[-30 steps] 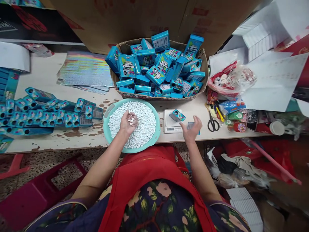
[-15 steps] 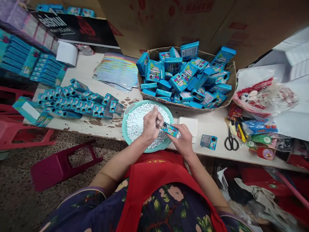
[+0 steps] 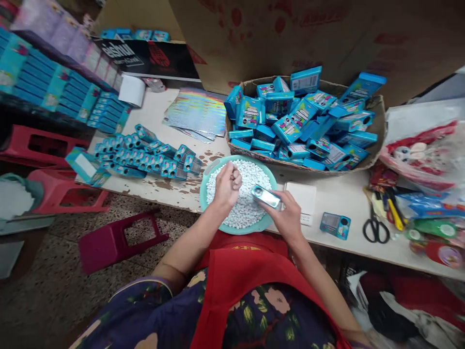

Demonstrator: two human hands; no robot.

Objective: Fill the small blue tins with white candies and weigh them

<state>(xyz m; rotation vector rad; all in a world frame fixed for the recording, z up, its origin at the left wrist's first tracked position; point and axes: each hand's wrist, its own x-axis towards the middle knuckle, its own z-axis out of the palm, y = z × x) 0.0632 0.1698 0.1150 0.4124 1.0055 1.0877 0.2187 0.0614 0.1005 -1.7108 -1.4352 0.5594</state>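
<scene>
Gripping a blue box (image 3: 268, 198) in the right hand (image 3: 286, 213), over the basin (image 3: 250, 229), narrow top stretched crosswise between the hands, hole (image 3: 258, 190) facing the left hand (image 3: 227, 186): curled just beside, contents hidden, hands apart.

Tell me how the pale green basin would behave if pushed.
The basin would probably feel heavy, being full of white pieces. Those look small, rounded and loose, so they may roll. Its smooth, plastic-looking rim suggests little flexing.

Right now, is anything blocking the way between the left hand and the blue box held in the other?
Nothing visible: an open gap separates the left hand from the blue box in the right hand, above the white pellets.
</scene>
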